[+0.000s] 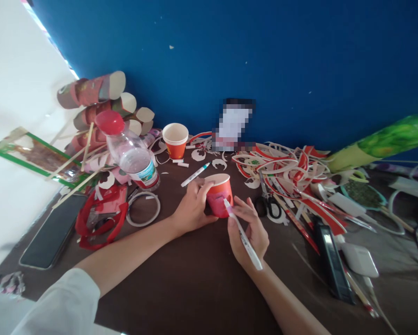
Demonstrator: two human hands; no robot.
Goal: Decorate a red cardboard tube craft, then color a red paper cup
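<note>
My left hand (192, 207) grips a red paper cup (220, 194) that stands upside down on the dark brown table (195, 288). My right hand (248, 232) holds a white marker (243, 236), with its tip touching the cup's side wall. A second white marker (195, 174) lies on the table just beyond the cup. Another red paper cup (176, 139) stands upright farther back.
A plastic water bottle with a red cap (130, 153) stands at the left by stacked paper cups (100, 107). A phone (53, 232) and red strips (100, 216) lie at the left. Scissors (269, 202), cut cup strips (293, 172) and a black device (331, 260) lie at the right.
</note>
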